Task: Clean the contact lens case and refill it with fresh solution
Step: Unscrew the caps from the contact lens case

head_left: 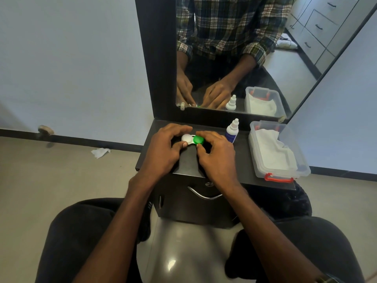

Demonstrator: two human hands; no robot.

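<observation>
Near the middle of the frame, a small plastic contact lens case (192, 139) with one white cap and one green cap is sitting on the black glossy cabinet top (242, 160). The left hand (163, 152) is pinching the white-capped side between curled fingers and thumb, while the right hand (216, 158) is gripping the green cap. Just right of them, a white dropper bottle with a blue label (232, 130) is standing upright, beside a clear plastic box with red latches (276, 152) holding white tissue.
</observation>
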